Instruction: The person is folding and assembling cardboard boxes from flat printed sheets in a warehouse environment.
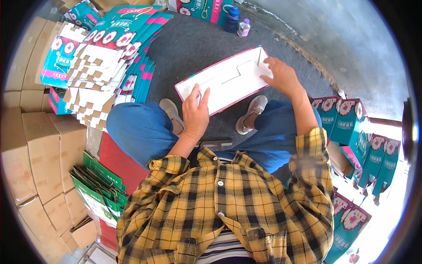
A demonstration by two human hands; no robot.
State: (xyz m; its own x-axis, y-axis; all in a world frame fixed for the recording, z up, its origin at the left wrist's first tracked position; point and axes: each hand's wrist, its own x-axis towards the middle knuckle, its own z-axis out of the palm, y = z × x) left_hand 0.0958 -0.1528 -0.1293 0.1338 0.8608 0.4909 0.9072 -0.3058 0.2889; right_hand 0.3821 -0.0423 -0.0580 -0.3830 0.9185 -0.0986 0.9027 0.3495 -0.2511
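Note:
Between my feet is a long cardboard box (233, 81), its open side facing up. The inside is white with pink edges, and the bottom flaps meet along a stepped seam. My left hand (196, 112) reaches over the near edge toward the left end, fingers stretched apart and tips inside the box. At the opposite end, my right hand (282, 75) is curled around the corner and end wall, gripping it. How far its fingers go around the outside is partly hidden.
Flat teal and pink cartons (110, 53) are stacked at left. Brown boxes (39, 149) and green paper bags (99, 187) lie below them. A blue bottle (232, 19) and a small clear bottle (244, 28) stand ahead. Assembled teal boxes (347, 121) are at right.

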